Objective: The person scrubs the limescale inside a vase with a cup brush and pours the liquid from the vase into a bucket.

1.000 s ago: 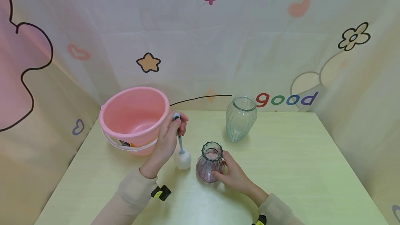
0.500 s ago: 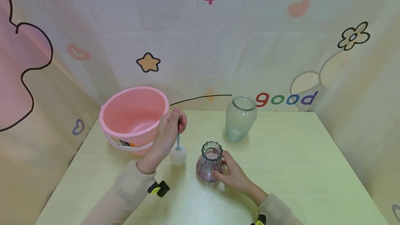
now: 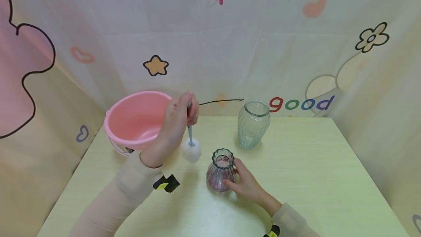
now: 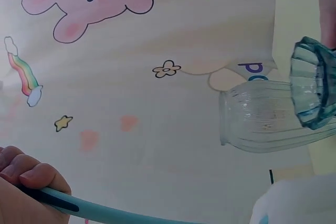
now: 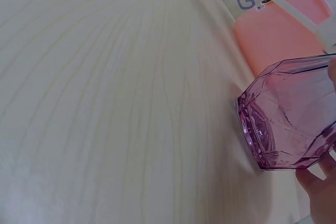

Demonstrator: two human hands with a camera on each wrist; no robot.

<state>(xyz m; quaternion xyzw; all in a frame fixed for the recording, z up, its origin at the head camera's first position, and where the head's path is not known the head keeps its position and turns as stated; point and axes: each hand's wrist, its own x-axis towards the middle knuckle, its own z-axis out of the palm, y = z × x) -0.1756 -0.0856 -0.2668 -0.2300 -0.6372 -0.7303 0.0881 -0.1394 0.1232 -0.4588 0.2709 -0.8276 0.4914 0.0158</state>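
My left hand (image 3: 179, 120) grips the blue handle (image 4: 110, 213) of a brush with a round white sponge-like head (image 3: 192, 150). The brush hangs head down above the table, just left of and behind a small fluted glass vase (image 3: 217, 178). That vase is greenish at its scalloped rim and purple below, and stands upright. Fingers and thumb of my right hand (image 3: 246, 184) hold it by its right side. The right wrist view shows its faceted purple body (image 5: 289, 114) close up.
A pink bucket (image 3: 110, 129) with a white handle stands at the back left, partly behind the left forearm. A taller clear ribbed glass vase (image 3: 253, 127) stands behind the small vase, to its right. A printed curtain (image 3: 204, 46) closes off the back of the table (image 3: 312, 167).
My left hand first shifted slightly left with the brush, then rose and moved back, lifting the white head higher over the table. My right hand and the small vase have stayed put.
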